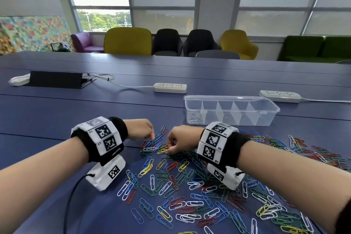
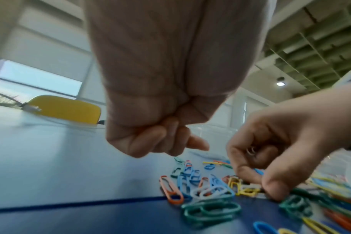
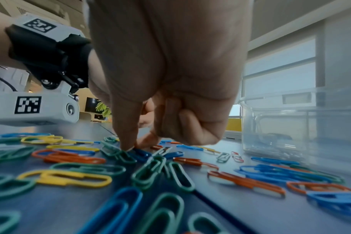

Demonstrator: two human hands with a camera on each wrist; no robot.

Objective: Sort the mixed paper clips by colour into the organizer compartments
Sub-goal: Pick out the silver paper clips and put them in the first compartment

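The left hand [image 1: 139, 129] is curled, one finger extended above the scattered multicoloured plastic-coated paper clips [image 1: 190, 186] on the blue desk [image 1: 76, 112]; nothing is held. The right hand [image 1: 179, 139], fingers [image 3: 128, 142] curled, is closed on silvery clips [image 2: 250, 150] and touches the pile. Beyond the pile stands the clear plastic divided organizer [image 1: 230, 111], with silvery clips in its leftmost compartment.

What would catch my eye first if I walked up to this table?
The clips, in many colours, strewn over the near part of the blue table. Both hands are down among them, the right hand pinching at the pile beside the left hand. Behind stands a clear organizer, with pale clips only in its leftmost compartment.
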